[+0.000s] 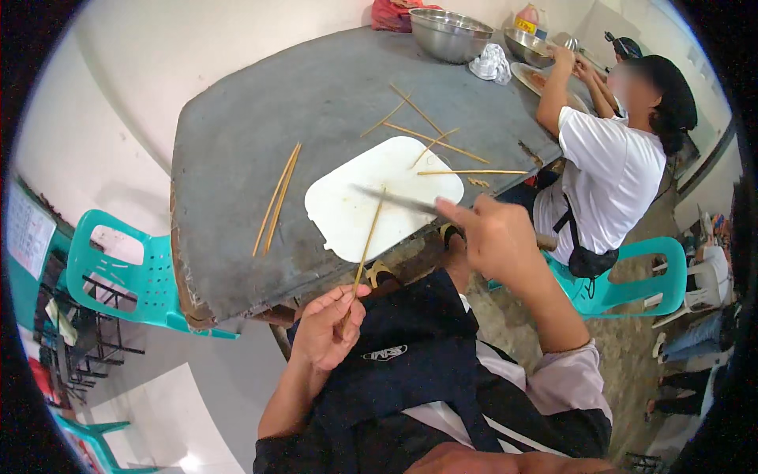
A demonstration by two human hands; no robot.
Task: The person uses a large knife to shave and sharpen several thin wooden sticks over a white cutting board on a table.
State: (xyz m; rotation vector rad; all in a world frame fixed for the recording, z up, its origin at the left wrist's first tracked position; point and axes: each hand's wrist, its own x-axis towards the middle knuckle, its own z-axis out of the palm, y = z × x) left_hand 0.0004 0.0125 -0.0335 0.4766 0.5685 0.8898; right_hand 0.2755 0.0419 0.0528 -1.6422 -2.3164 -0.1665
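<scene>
My left hand (333,327) pinches the near end of a thin wooden stick (369,242), probably bamboo. The stick's far end reaches over a white plastic cutting board (337,207) lying at the table edge. In my right hand (500,240) is a knife (408,203), its blade blurred and angled left across the board, by the stick's far tip. Whether blade and stick touch I cannot tell. Several similar sticks (436,142) lie loosely crossed beyond the board, one resting partly on its right side. A small group of sticks (278,204) lies to the left of the board.
Shavings (478,182) lie right of the board on the grey table (237,130). A steel bowl (451,41) and white cloth (491,64) stand farther back. A co-worker in a white shirt (610,166) sits close on the right, hands over a plate (527,77). A green chair (118,266) stands left.
</scene>
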